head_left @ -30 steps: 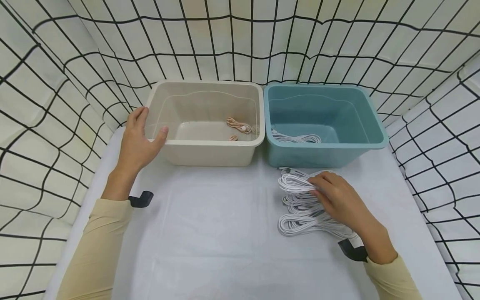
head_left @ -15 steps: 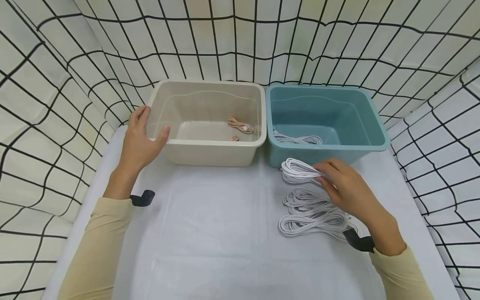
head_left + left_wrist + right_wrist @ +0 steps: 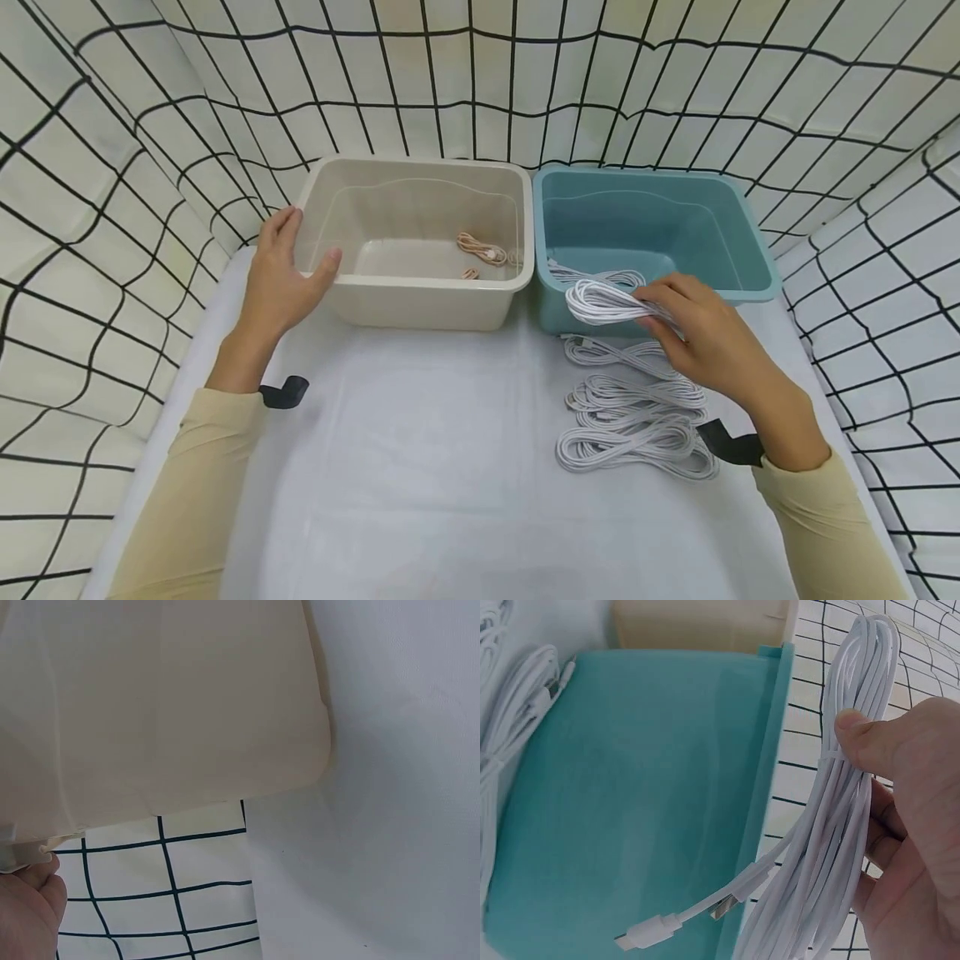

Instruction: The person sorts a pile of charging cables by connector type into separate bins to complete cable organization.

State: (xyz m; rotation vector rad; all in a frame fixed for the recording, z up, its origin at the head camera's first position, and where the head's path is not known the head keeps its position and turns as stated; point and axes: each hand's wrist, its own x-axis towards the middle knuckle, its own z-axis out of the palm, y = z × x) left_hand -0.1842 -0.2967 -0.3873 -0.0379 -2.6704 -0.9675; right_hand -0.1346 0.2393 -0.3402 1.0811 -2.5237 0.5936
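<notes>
Looped white USB cable (image 3: 603,302) is pinched between the thumb and fingers of my right hand (image 3: 701,333), held up at the front rim of the teal bin (image 3: 660,293). Its plugs (image 3: 651,931) dangle free in the right wrist view. Below that hand, several more coiled white cables (image 3: 630,446) lie in a row on the table, and another white bundle (image 3: 630,277) is inside the teal bin. My left hand (image 3: 281,287) rests across the front left corner of the beige bin (image 3: 420,307), thumb on the front rim and fingers along the left side.
Inside the beige bin are peach-coloured cable bundles (image 3: 482,249) near its right wall. The bins stand side by side at the back of the white-covered table (image 3: 420,467). Black grid netting (image 3: 472,75) over pale cloth walls the back and both sides.
My right hand has lifted one white cable bundle off the row and carried it up and away to the teal bin's front rim. The left hand has stayed on the beige bin.
</notes>
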